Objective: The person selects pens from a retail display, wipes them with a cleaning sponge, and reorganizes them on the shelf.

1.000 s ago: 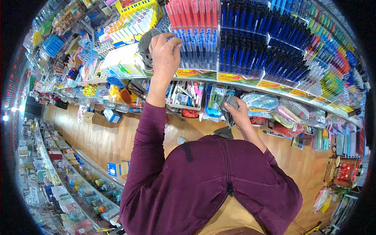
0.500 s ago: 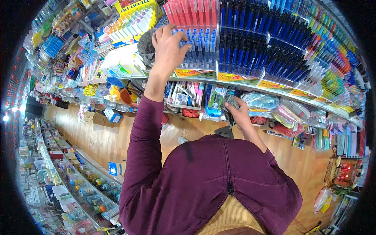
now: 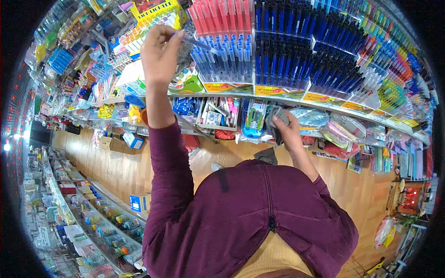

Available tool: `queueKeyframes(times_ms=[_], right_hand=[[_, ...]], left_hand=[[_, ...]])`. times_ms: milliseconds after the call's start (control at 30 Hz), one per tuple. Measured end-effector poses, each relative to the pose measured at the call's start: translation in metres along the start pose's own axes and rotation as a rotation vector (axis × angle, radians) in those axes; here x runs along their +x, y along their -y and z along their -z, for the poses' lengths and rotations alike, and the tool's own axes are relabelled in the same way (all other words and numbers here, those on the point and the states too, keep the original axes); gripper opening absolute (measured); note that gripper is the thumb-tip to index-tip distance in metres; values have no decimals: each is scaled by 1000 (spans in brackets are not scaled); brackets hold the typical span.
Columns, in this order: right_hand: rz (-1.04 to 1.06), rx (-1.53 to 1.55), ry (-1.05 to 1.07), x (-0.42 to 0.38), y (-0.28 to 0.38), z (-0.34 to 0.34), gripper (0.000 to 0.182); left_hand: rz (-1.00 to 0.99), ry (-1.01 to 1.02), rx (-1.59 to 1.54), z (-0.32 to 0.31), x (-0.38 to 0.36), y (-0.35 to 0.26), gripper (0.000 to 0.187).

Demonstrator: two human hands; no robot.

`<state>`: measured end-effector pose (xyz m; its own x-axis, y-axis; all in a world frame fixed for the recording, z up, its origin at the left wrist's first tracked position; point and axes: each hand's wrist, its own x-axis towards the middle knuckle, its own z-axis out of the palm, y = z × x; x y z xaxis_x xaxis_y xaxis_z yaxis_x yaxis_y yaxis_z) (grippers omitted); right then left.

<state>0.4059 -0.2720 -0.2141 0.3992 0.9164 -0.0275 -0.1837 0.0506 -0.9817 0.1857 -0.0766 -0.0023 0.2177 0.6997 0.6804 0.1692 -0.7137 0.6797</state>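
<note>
Drawing back from the rack, the left hand (image 3: 160, 58) now has a single blue pen (image 3: 197, 42) in its grip. Half a second earlier that hand is over the blue-capped pens (image 3: 225, 58), its thumb beside their tops; now it is further to the wearer's left, in front of the highlighter box (image 3: 155, 8). The change seems to set one pen apart from the rows, so that the work at this moment appears to centre on that pen alone.

The thumb and fingers of the left hand are pinched together on one end of the pen. The pen slants down to the right, and its pale far end crosses in front of the blue-capped pens; whether it touches any of them cannot be told.

The right hand (image 3: 289, 130) differs little from the earlier frame. It is low beside the lower shelf, its thumb pressed onto a bunched grey cloth (image 3: 276, 124); the fingers beneath are mostly hidden. A blue package (image 3: 253, 121) lies just to the left of the cloth.

With the left hand shifted, a green box (image 3: 187, 83) shows below the pen, where a grey rounded thing blocks it in the earlier frame. The red pens (image 3: 220, 18) stand upright behind the blue-capped pens, and dark blue pens (image 3: 282, 62) fill the sections to the right, apart from both hands.
</note>
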Motion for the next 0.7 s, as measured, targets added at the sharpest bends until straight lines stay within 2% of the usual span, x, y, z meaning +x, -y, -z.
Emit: queueKeyframes(times_ms=[33,100,133,200,233,267,300,367,400,467,500,567,600,633,700], right_hand=[[-2,0,2,3,8,0,34],[145,15,-52,12,30,1,37],[141,13,-50,13,47,-3,37],[306,75,9,15,76,-20,43],[308,72,10,20,77,-27,43],[534,-217,100,26,77,-35,47],[757,-510,190,29,75,-42,52],[578,-485,309,25,62,-53,51],[582,-488,317,22,55,-52,51],[322,-522,463,17,43,-49,40],[314,-524,476,14,40,-49,40],[80,-462,530,6,34,-50,39],[160,-453,519,4,28,-51,40],[151,-456,519,1,25,-51,40],[267,-600,508,-4,24,-50,39]], left_hand=[[89,-32,-98,3,-8,-6,12],[61,22,-261,-11,-33,-9,11],[65,97,-196,-21,-47,-15,11],[217,176,-186,-55,-80,-14,13],[281,199,-315,-71,-95,-14,13],[349,201,-422,-84,-110,-12,14],[256,259,-215,-89,-123,-2,13],[359,165,-296,-91,-138,-6,13],[358,155,-297,-88,-146,-3,13],[533,282,-333,-80,-163,8,12],[543,272,-332,-79,-169,9,12],[558,266,-387,-78,-182,11,13],[599,287,-380,-74,-181,9,9],[641,266,-406,-70,-180,7,9],[638,127,-422,-63,-175,14,8]])
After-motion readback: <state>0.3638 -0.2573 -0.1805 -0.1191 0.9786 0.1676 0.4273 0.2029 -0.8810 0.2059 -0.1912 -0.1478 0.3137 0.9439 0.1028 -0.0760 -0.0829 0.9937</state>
